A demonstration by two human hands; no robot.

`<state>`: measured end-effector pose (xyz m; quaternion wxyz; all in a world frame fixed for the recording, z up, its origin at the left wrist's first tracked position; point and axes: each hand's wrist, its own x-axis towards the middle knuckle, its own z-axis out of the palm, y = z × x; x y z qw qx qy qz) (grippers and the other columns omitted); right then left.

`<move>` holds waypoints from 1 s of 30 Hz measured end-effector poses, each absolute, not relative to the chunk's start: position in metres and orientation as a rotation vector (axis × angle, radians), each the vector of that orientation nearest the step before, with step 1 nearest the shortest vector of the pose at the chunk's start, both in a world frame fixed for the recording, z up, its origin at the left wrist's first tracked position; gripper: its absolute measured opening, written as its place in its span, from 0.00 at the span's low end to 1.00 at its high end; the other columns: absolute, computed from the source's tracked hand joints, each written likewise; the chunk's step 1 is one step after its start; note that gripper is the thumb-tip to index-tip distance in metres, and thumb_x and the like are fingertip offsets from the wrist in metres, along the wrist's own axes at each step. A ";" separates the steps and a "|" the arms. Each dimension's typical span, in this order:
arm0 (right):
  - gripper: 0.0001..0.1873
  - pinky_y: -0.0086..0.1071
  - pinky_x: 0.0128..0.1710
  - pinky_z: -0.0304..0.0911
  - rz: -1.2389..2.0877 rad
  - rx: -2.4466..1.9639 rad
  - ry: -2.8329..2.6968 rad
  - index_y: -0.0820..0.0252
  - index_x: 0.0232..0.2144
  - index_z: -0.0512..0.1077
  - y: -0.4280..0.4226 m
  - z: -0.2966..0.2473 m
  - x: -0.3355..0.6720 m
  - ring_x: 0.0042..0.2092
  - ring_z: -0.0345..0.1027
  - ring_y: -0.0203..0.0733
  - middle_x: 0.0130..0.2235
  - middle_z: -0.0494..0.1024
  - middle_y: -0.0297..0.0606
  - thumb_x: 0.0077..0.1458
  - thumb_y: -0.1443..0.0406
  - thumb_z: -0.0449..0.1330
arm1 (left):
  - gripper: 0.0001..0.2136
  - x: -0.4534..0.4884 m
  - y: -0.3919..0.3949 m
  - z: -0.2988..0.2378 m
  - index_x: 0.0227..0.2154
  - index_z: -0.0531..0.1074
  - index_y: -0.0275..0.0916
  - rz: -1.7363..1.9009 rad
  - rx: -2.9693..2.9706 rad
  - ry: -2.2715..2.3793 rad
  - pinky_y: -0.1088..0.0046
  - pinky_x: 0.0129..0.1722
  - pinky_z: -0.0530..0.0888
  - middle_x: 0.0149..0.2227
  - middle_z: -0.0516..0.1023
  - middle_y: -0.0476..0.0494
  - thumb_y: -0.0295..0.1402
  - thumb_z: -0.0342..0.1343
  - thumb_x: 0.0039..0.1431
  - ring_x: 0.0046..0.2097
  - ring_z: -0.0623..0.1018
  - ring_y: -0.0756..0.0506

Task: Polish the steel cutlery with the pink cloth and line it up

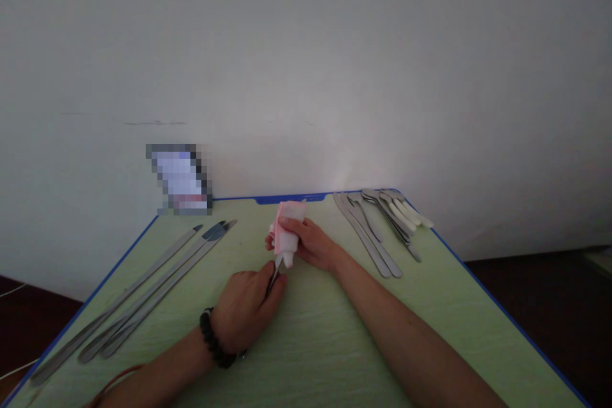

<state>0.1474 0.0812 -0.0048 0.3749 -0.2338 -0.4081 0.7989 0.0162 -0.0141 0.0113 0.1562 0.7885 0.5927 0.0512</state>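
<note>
Over the middle of the table, my left hand (253, 296) is closed round the handle of a shiny metal cutlery piece (278, 264). My right hand (308, 239) grips a folded pink and white cloth (288, 229), its thumb on the near face. The cloth is wrapped round the upper part of the cutlery piece, so its kind is hidden. Only a small pale tip shows above the cloth. A dark beaded bracelet (213, 341) is on my left wrist.
Several long metal cutlery pieces (157, 296) lie slanted at the left. On the right are table knives (366, 236), a fork (366, 213), other metal cutlery (389, 220) and white-handled pieces (404, 213). A blurred device (179, 178) leans on the wall (306, 64) behind the blue-edged green table (315, 350).
</note>
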 end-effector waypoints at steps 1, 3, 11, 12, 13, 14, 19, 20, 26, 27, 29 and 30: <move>0.21 0.33 0.36 0.65 2.044 -0.600 -1.045 0.66 0.27 0.73 0.081 -0.005 0.147 0.30 0.71 0.38 0.27 0.77 0.39 0.39 0.52 0.68 | 0.13 0.016 -0.014 0.011 0.32 0.64 0.40 0.145 2.255 1.697 0.70 0.29 0.63 0.26 0.77 0.44 0.34 0.36 0.66 0.29 0.77 0.43; 0.21 0.33 0.36 0.65 2.042 -0.602 -1.049 0.66 0.27 0.73 0.081 -0.004 0.148 0.30 0.71 0.38 0.27 0.77 0.39 0.40 0.53 0.68 | 0.13 0.016 -0.014 0.012 0.32 0.63 0.40 0.143 2.253 1.701 0.70 0.29 0.63 0.26 0.77 0.44 0.34 0.35 0.66 0.29 0.77 0.43; 0.20 0.32 0.35 0.66 2.049 -0.597 -1.045 0.66 0.26 0.73 0.080 -0.005 0.148 0.30 0.71 0.38 0.27 0.77 0.39 0.40 0.53 0.68 | 0.13 0.016 -0.014 0.009 0.32 0.63 0.40 0.151 2.259 1.700 0.71 0.29 0.63 0.26 0.77 0.45 0.35 0.35 0.66 0.29 0.77 0.44; 0.20 0.32 0.35 0.66 2.049 -0.596 -1.048 0.66 0.26 0.73 0.081 -0.005 0.148 0.30 0.71 0.38 0.27 0.77 0.39 0.40 0.53 0.68 | 0.13 0.016 -0.014 0.009 0.32 0.63 0.40 0.152 2.256 1.697 0.71 0.29 0.63 0.26 0.77 0.44 0.36 0.35 0.66 0.29 0.77 0.43; 0.21 0.32 0.35 0.66 2.047 -0.594 -1.051 0.66 0.26 0.73 0.081 -0.006 0.148 0.30 0.71 0.38 0.27 0.77 0.39 0.40 0.53 0.68 | 0.13 0.015 -0.014 0.008 0.32 0.63 0.40 0.153 2.256 1.693 0.71 0.29 0.63 0.26 0.77 0.44 0.36 0.35 0.66 0.29 0.77 0.43; 0.21 0.32 0.35 0.66 2.046 -0.593 -1.053 0.66 0.27 0.73 0.081 -0.006 0.148 0.30 0.71 0.38 0.27 0.77 0.39 0.40 0.53 0.68 | 0.13 0.015 -0.013 0.008 0.32 0.63 0.40 0.152 2.255 1.692 0.70 0.29 0.63 0.27 0.77 0.44 0.36 0.35 0.65 0.29 0.77 0.43; 0.20 0.32 0.36 0.66 2.047 -0.584 -1.047 0.66 0.27 0.73 0.082 -0.005 0.148 0.30 0.71 0.38 0.28 0.77 0.39 0.41 0.53 0.67 | 0.13 0.015 -0.013 0.009 0.32 0.63 0.40 0.158 2.233 1.686 0.70 0.29 0.63 0.26 0.77 0.43 0.36 0.34 0.65 0.29 0.77 0.42; 0.20 0.32 0.36 0.66 2.046 -0.584 -1.047 0.66 0.27 0.73 0.081 -0.005 0.148 0.30 0.71 0.38 0.28 0.77 0.39 0.41 0.53 0.67 | 0.13 0.016 -0.013 0.009 0.32 0.63 0.40 0.158 2.227 1.685 0.70 0.29 0.62 0.26 0.76 0.43 0.36 0.34 0.65 0.29 0.77 0.42; 0.19 0.31 0.29 0.64 1.854 -0.755 -1.061 0.64 0.24 0.71 0.079 -0.011 0.142 0.26 0.69 0.37 0.24 0.75 0.37 0.44 0.51 0.63 | 0.13 0.017 -0.014 0.008 0.29 0.62 0.41 0.173 2.215 1.702 0.70 0.28 0.61 0.25 0.75 0.44 0.37 0.35 0.65 0.28 0.76 0.43; 0.20 0.30 0.26 0.63 1.780 -0.823 -1.057 0.63 0.23 0.70 0.080 -0.012 0.141 0.23 0.68 0.36 0.21 0.74 0.36 0.46 0.50 0.61 | 0.13 0.017 -0.015 0.008 0.29 0.62 0.41 0.184 2.214 1.696 0.70 0.28 0.61 0.24 0.75 0.45 0.37 0.36 0.64 0.28 0.76 0.43; 0.21 0.29 0.20 0.60 1.668 -0.905 -0.999 0.61 0.21 0.67 0.082 -0.013 0.139 0.19 0.65 0.37 0.17 0.71 0.34 0.47 0.48 0.58 | 0.11 0.017 -0.015 0.007 0.31 0.63 0.41 0.225 2.207 1.647 0.71 0.28 0.62 0.25 0.75 0.46 0.37 0.38 0.63 0.28 0.76 0.43; 0.22 0.29 0.17 0.58 1.610 -0.933 -0.951 0.60 0.20 0.66 0.083 -0.014 0.139 0.17 0.64 0.37 0.15 0.70 0.33 0.48 0.47 0.57 | 0.10 0.017 -0.015 0.007 0.33 0.64 0.41 0.248 2.208 1.622 0.71 0.29 0.63 0.26 0.76 0.46 0.36 0.39 0.63 0.29 0.76 0.44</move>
